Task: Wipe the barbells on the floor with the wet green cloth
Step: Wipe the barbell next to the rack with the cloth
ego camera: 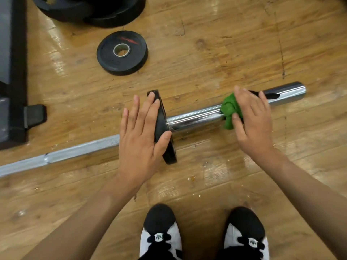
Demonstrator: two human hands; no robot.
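One barbell (195, 117) — R hand (253, 121) grips cloth (229, 106), L hand (139, 139) on plate (170, 154)

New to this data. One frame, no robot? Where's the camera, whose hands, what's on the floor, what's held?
No robot: this is a person, filmed by a wide-angle camera worn on their own head and looking down. Their shoes show at the bottom. On the wooden floor lies a barbell with a black plate on its chrome sleeve. The left hand lies flat against that plate, fingers straight. The right hand grips a green cloth wrapped on the sleeve. A loose plate and a stack of plates lie beyond.
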